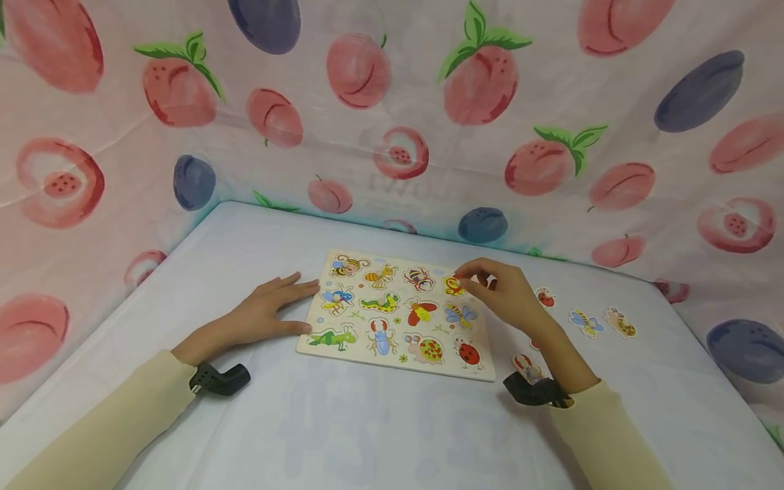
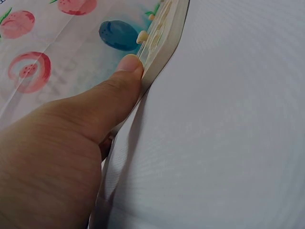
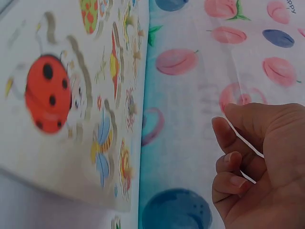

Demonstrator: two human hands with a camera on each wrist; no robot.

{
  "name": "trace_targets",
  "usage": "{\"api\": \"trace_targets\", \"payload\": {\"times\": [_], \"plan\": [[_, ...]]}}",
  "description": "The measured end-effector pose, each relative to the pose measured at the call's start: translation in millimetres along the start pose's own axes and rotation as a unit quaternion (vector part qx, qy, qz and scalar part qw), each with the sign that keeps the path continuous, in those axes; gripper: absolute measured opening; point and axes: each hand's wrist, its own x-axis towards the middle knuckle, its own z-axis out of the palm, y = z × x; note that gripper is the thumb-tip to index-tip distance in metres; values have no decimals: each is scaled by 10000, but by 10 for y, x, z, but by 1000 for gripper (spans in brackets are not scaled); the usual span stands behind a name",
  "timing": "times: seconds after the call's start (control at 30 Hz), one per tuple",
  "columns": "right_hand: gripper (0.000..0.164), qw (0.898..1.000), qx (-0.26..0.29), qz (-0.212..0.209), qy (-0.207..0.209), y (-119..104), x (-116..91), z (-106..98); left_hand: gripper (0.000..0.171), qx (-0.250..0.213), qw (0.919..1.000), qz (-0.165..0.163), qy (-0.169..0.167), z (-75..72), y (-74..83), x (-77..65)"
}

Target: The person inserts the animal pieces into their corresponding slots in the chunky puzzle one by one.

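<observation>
A wooden peg puzzle board (image 1: pixel 361 320) with insect pictures lies flat on the table. My left hand (image 1: pixel 266 309) lies along its left side, fingers spread, thumb (image 2: pixel 116 83) pressing the board's edge. The right hand (image 1: pixel 505 292) is over the upper right corner, its fingertips overlapping the butterfly piece (image 1: pixel 453 286) in the head view. From the right wrist, this hand shows raised off the board, fingers loosely curled, thumb and index tips close together with nothing between them. The butterfly piece sits in its slot, peg up. The ladybug slot (image 3: pixel 47 95) shows its printed picture.
Right of the board lie loose pieces: a ladybug (image 1: pixel 545 297), a dragonfly (image 1: pixel 586 322), a snail (image 1: pixel 621 322) and a stag beetle (image 1: pixel 528 367). A red piece (image 1: pixel 535 344) is partly hidden by the right forearm. A fruit-print cloth (image 1: pixel 398 82) rises behind the table.
</observation>
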Motion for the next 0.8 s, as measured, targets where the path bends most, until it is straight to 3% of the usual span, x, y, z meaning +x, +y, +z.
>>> {"api": "trace_targets", "payload": {"times": [0.33,0.8], "plan": [[21,9986,-326,386,186,226,-264,-313,80,1,10000,49,-33,-2,-3,7],[19,9944,-611,860,-26,602,-654,-376,83,-55,10000,-35,-45,9,-44,1]]}}
